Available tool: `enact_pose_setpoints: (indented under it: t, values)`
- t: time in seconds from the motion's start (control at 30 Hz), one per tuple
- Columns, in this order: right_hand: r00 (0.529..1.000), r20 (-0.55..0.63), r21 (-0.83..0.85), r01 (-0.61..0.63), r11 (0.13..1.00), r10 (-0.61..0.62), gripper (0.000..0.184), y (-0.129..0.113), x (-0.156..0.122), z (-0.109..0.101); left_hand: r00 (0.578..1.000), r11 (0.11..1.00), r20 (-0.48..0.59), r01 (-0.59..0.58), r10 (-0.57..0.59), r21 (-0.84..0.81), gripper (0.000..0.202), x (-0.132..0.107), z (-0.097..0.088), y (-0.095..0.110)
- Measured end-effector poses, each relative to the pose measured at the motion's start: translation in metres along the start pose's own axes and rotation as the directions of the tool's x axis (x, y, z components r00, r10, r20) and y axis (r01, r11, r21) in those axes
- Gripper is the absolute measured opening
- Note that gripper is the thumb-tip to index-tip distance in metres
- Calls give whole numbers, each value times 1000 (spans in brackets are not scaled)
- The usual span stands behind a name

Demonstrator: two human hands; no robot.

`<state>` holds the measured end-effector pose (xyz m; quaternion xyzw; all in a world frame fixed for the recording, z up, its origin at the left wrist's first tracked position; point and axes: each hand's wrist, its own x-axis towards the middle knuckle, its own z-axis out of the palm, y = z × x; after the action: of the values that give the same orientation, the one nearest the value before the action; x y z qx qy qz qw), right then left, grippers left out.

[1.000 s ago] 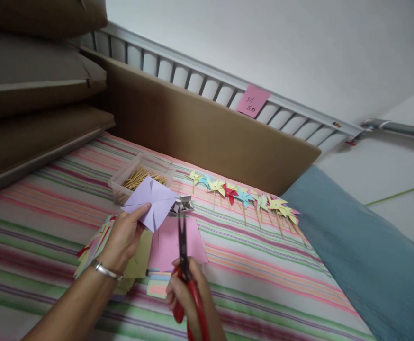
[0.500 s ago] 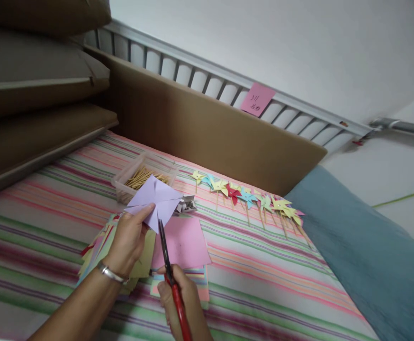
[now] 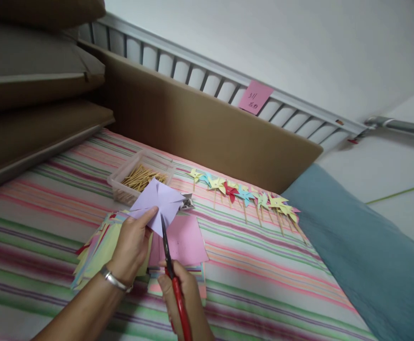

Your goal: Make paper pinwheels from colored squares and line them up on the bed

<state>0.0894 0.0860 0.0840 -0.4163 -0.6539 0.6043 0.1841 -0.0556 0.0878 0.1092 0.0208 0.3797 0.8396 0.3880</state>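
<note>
Between thumb and fingers, my left hand [image 3: 135,239] pinches a lilac paper square [image 3: 167,201] with slits running in from its corners. My right hand [image 3: 184,293] grips red-handled scissors [image 3: 181,310]. Their dark blades lie together at the square's lower corner, with the tips near its middle. Beneath the hands, a stack of coloured paper [image 3: 102,255] lies to the left, and a pink sheet [image 3: 189,241] rests on more paper. Behind the square stand a clear plastic box of wooden sticks [image 3: 141,177] and a small box of metal bits [image 3: 187,202], partly hidden.
Several finished paper pinwheels [image 3: 244,195] on sticks lie in a row at the back right of the striped cloth [image 3: 264,265]. A brown board [image 3: 207,128] stands behind, before a radiator [image 3: 178,68]. Large brown packages [image 3: 40,128] are stacked at left.
The lilac square has turned slightly and shifted a little right in my left hand's grip. The scissors stay at its lower corner, their blades now lying closer together. The view has shifted slightly.
</note>
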Motion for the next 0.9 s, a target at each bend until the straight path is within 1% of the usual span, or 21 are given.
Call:
enact_pose_setpoints:
  t: [0.17, 0.53, 0.77, 0.83, 0.9]
  values:
    - [1000, -25, 16, 10, 1000, -10, 48, 2, 0, 1, 1000, 1000, 12, 11, -11, -1, 18, -2, 1, -1]
    - [999, -41, 22, 21, 1000, -20, 43, 3, 3, 0, 1000, 1000, 31, 4, -4, 17, 19, -3, 1, -1]
    - [998, -48, 12, 31, 999, -30, 46, 5, 2, 2, 1000, 1000, -3, 4, -4, 18, 21, -4, 4, 1]
    - [999, -35, -9, 40, 999, -40, 41, 6, 2, 1, 1000, 999, -8, -1, 1, 32, 20, -4, 5, 2]
    - [997, -22, -73, 68, 995, -69, 30, 8, 1, 0, 1000, 998, -13, -17, 18, 55, 20, -2, 4, 5]
